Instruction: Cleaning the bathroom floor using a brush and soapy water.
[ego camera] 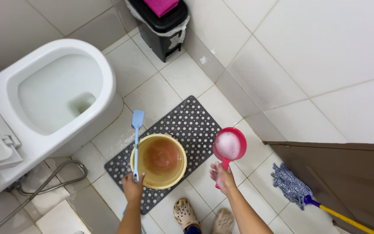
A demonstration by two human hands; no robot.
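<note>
Fingers of the left hand (133, 187) are closed round a blue brush (137, 143) at lower centre, laid across a yellow bucket (158, 161). Right hand (222, 177) is clamped on a pink dipper (229, 147) of foam. Beyond, the toilet (53, 99) is cut off at left.

This is a home bathroom. A white toilet (53, 93) stands open on the pale tiled floor (187, 76), the walls (325, 52) are tiled too, a black pedal bin (163, 28) sits in the corner, and a perforated rubber mat (191, 125) lies beside the toilet.
</note>
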